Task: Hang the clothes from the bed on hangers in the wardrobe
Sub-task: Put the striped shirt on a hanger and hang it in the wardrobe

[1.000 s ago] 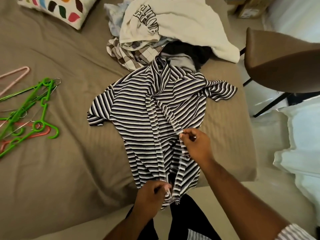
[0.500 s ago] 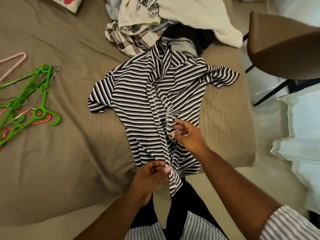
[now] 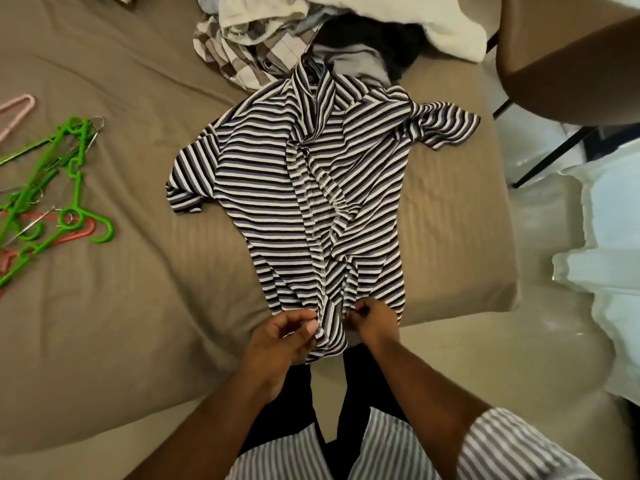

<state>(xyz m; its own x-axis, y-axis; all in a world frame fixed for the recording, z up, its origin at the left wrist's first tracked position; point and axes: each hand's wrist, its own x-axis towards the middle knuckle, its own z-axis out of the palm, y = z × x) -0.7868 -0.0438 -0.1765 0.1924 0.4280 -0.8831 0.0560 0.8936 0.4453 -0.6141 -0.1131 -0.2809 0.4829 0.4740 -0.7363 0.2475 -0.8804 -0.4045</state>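
Note:
A black-and-white striped short-sleeved shirt lies spread on the brown bed, collar away from me, its front opening running down the middle. My left hand pinches the left front edge at the hem. My right hand pinches the right front edge beside it, at the bed's near edge. Green hangers lie in a tangle at the left, over red ones, with a pink hanger above them.
A heap of clothes, white, checked and dark, lies at the top of the bed behind the shirt's collar. A brown chair stands at the upper right. White bedding lies on the floor at the right.
My right hand has slid down the shirt's front edge from mid-chest to the hem, beside my left hand. The view has shifted closer and lower.

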